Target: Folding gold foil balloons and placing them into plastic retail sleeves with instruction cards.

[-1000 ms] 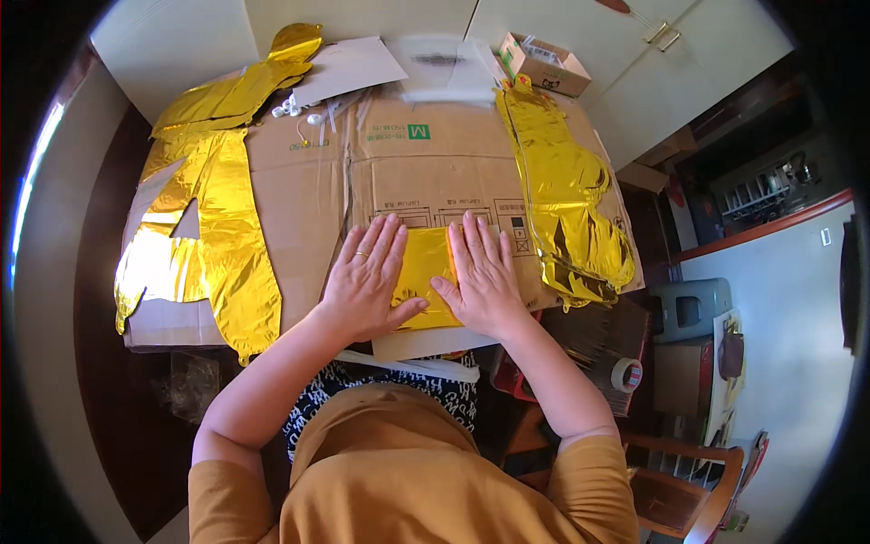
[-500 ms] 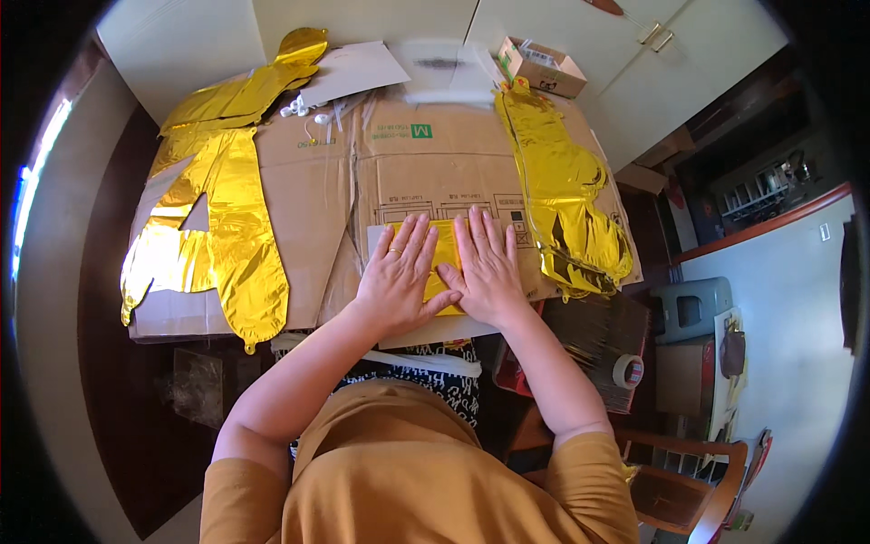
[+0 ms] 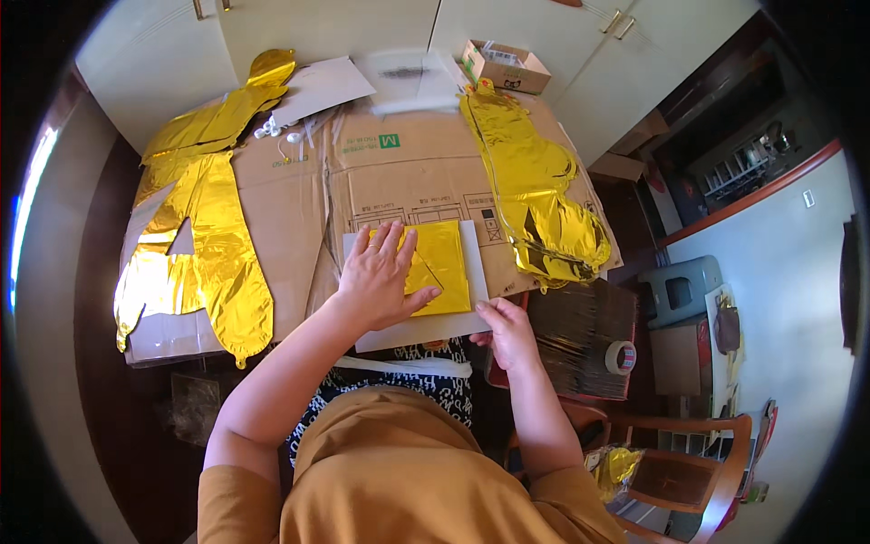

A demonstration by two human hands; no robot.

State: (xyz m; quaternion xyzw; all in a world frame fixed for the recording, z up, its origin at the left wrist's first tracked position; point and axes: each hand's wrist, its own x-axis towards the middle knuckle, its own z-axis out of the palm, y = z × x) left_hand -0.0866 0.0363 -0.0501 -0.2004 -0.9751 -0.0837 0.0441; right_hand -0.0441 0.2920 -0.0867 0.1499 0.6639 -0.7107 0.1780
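Because the brown cardboard [image 3: 390, 177] is spread wide and flat, a broad, firm base is given to everything laid on it. At its near middle a white sheet [image 3: 478, 276] is set, apparently overhanging the near edge, so that its near right corner is probably left easy to grasp. On this sheet the folded gold foil [image 3: 444, 267] is placed as a flat square, presumably to be kept neat by the stiffer backing. The left hand [image 3: 373, 276] is laid palm-down over the foil's left part, fingers extended and lightly parted, thumb spread to the right; springy folds are likely held down this way. By the right hand [image 3: 509, 331] the sheet's near right corner is pinched between thumb and bent fingers; grip force cannot be told.

Surroundings: a large gold foil shape [image 3: 240, 281] is stretched along the left side, well apart from the work. A second gold shape [image 3: 526, 172] is laid to the right, and room on that side is limited by it. Beyond the near right edge, dark strips [image 3: 575, 331] are kept in a red tray. At the far side an open small box [image 3: 506, 68] is stood. A tape roll [image 3: 621, 357] is rested on the strips. Small white pieces [image 3: 270, 128] are scattered far left.
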